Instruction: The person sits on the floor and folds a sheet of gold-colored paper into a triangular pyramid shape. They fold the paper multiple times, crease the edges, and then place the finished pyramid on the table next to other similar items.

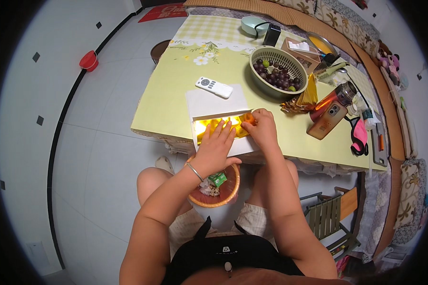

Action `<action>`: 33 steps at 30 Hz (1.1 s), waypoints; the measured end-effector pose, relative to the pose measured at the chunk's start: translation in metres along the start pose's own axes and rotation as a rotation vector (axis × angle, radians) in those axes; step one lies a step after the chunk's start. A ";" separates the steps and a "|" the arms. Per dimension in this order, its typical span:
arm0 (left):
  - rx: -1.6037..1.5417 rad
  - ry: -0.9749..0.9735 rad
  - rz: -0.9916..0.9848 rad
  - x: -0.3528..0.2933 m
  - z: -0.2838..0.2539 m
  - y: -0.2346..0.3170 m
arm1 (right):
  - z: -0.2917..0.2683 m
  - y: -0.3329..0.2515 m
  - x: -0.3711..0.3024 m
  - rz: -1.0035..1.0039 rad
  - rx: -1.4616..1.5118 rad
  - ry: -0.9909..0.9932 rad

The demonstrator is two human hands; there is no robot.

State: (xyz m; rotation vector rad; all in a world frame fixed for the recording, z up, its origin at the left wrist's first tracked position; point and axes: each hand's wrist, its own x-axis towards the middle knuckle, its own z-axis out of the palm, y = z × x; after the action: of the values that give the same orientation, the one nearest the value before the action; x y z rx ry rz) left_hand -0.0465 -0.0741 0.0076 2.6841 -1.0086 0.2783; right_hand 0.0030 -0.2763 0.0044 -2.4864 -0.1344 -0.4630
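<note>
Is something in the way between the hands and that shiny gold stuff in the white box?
Nothing visible is: the left hand lies on the gold foil, and the right hand is at its right end. The white remote lies farther back.

Silver left-wrist bangle (pixel 195 172); black top (pixel 199 261) with white emblem (pixel 225 249); cream shorts (pixel 255 219)

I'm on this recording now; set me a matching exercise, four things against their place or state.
Things:
1. White box
2. Remote
3. Colander
4. Red bucket

Places or states:
A. Holding round fruit, mostly dark
B. On the floor, by the wall
C. Gold inside, left hand over it
D. Lying on the table, buttons up

Right pairs: 1-C, 2-D, 3-A, 4-B
</note>
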 end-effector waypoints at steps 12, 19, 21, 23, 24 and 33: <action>0.042 -0.038 -0.129 0.000 0.000 0.003 | 0.013 0.001 0.003 0.027 0.025 0.160; 0.027 -0.046 -0.134 -0.002 -0.001 0.000 | 0.022 0.002 0.005 0.073 0.263 0.164; 0.035 -0.050 -0.155 -0.003 -0.002 0.000 | 0.023 0.003 0.006 0.097 0.249 0.128; 0.044 -0.054 -0.181 -0.003 -0.002 0.001 | 0.024 0.004 0.008 0.063 0.204 0.125; 0.045 -0.055 -0.191 -0.003 -0.003 0.001 | 0.025 0.004 0.008 0.063 0.185 0.126; 0.023 -0.059 -0.225 -0.003 0.002 -0.001 | 0.028 -0.002 0.009 0.054 0.092 0.152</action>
State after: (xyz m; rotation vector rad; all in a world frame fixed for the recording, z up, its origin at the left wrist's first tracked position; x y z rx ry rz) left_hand -0.0480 -0.0714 0.0047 2.8087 -0.7132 0.1676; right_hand 0.0196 -0.2582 -0.0124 -2.3496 -0.0265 -0.6063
